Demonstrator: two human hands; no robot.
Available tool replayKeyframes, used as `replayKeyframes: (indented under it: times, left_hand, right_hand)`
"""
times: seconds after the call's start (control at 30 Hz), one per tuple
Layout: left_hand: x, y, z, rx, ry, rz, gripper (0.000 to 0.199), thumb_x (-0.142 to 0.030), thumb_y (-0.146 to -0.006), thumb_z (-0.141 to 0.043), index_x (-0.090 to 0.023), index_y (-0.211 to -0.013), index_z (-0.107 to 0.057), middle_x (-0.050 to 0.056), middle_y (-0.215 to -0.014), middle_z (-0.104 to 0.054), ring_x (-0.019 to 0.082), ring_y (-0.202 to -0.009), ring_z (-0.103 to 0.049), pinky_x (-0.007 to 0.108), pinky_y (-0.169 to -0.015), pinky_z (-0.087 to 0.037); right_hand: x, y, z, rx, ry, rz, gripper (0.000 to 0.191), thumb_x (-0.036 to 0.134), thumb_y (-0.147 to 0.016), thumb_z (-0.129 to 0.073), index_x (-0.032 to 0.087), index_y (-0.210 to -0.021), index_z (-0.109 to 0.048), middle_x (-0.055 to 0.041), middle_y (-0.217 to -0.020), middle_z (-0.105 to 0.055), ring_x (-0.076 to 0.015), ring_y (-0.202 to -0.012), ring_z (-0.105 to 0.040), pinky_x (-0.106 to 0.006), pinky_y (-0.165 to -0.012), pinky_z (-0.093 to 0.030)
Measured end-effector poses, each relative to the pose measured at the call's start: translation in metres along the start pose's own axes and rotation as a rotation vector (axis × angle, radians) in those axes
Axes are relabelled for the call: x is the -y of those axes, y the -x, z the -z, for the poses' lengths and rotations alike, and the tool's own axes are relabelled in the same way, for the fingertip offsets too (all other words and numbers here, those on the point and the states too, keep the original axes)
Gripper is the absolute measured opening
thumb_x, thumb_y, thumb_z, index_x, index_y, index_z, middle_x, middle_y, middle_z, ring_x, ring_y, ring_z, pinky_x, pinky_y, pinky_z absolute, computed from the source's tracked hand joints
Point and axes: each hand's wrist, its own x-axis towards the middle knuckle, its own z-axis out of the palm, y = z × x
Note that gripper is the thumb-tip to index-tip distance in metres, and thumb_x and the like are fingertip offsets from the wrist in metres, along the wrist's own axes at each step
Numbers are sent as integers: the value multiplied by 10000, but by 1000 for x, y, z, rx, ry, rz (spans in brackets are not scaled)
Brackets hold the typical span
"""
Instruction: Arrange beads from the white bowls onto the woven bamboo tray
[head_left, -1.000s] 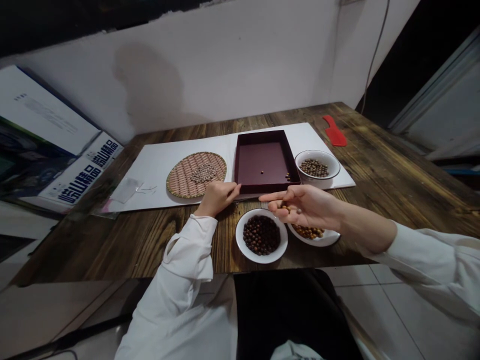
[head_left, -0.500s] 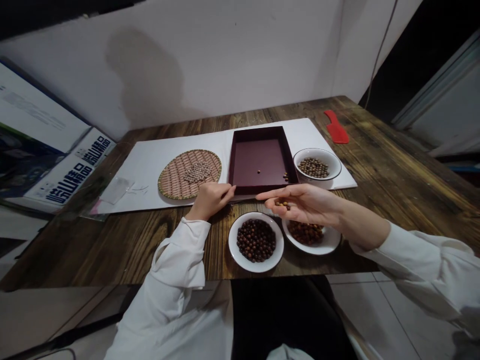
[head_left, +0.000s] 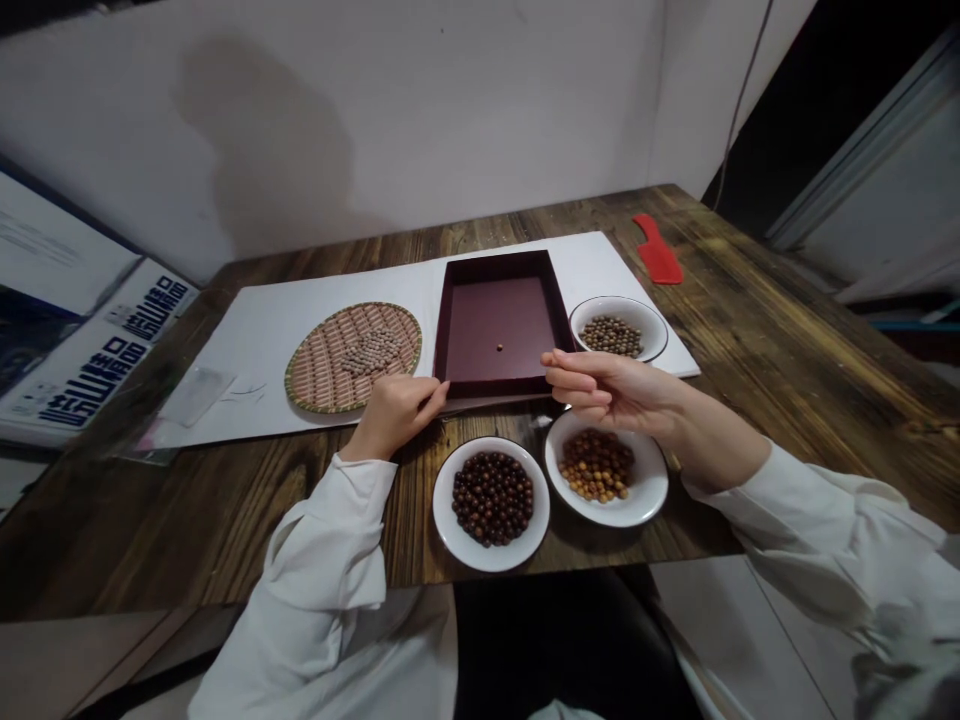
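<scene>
I record one bead [head_left: 500,348] in the maroon box [head_left: 499,312], left of the nearer right hand [head_left: 615,390], fingers drawn together, contents indeterminable; the left hand [head_left: 396,412], curled, meets the box's near-left corner, hold unclear.

There are two hands [head_left: 397,414], three bowls [head_left: 646,488], one dark red box [head_left: 495,310], one woven tray [head_left: 315,370], one red scraper [head_left: 661,262]. One bead [head_left: 500,348] shows in the box, maybe more hidden.

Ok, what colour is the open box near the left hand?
The box is dark maroon, clearest in the head view.
</scene>
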Motion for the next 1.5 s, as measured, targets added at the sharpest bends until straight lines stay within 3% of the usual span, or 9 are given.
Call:
replayKeyframes:
  times: [0.1,0.3,0.47,0.63,0.83,1.03,1.13,1.33,1.5]
  left_hand:
    - [0,-1,1,3,0,-5,433,-257,-984,-464,-180,-560,-497,-18,-499,-522,113,-481,-466,263,-557,-296]
    - [0,-2,3,4,-8,-20,428,-250,-985,-467,-177,-566,-509,-18,-501,-526,114,-480,-469,258,-549,-313]
    - [-1,-3,5,-13,-27,-30,437,-262,-990,-455,-177,-566,-521,-15,-492,-516,117,-472,-472,258,-532,-308]
    - [-1,-4,6,-15,-26,-32,432,-255,-984,-463,-179,-562,-515,-16,-487,-508,117,-467,-463,258,-528,-301]
    - [-1,-3,5,2,-30,-26,430,-249,-986,-458,-181,-565,-513,-13,-493,-511,121,-480,-475,263,-542,-314]
    - [-2,-3,6,3,-42,-30,443,-256,-989,-453,-182,-554,-492,-15,-490,-511,116,-477,-474,262,-543,-315]
    - [-2,-3,6,-3,-55,-42,445,-263,-993,-448,-184,-557,-491,-14,-492,-520,119,-479,-483,268,-546,-319]
    - [-2,-4,7,5,-46,-48,433,-252,-988,-452,-186,-562,-492,-17,-494,-526,119,-473,-473,265,-539,-322]
    - [-2,-5,7,11,-33,-32,445,-270,-986,-438,-192,-550,-481,-15,-480,-507,123,-466,-456,268,-537,-308]
  right_hand:
    - [3,2,2,-38,-6,22,372,238,-1040,-349,164,-681,-411,83,-511,-263,-39,-423,-160,-137,-362,-218]
    - [10,4,10,-100,18,82,468,326,-1043,-334,176,-600,-322,74,-517,-203,-53,-445,-116,-163,-370,-174]
    - [16,1,21,-93,47,229,456,339,-1056,-292,163,-678,-477,85,-494,-175,-67,-436,-88,-160,-376,-163]
    - [20,-1,28,-190,220,406,289,397,-977,-531,188,-777,-538,104,-477,-177,-56,-412,-105,-166,-380,-141]
    - [23,-1,30,-373,445,644,320,463,-812,-731,174,-787,-596,102,-472,-240,-42,-411,-176,-211,-409,-109]
    - [30,1,40,-646,670,889,214,395,-845,-676,191,-782,-666,73,-467,-317,-61,-417,-249,-247,-441,-163]
    - [32,0,44,-775,837,937,201,381,-849,-653,197,-772,-682,53,-478,-379,-83,-443,-320,-264,-458,-202]
    - [30,-1,47,-829,997,971,160,328,-841,-639,202,-766,-706,-27,-662,-627,-163,-670,-575,-286,-574,-372]
    - [32,-1,53,-884,1067,1018,143,313,-848,-647,209,-779,-716,-43,-781,-716,-196,-743,-636,-326,-702,-452]
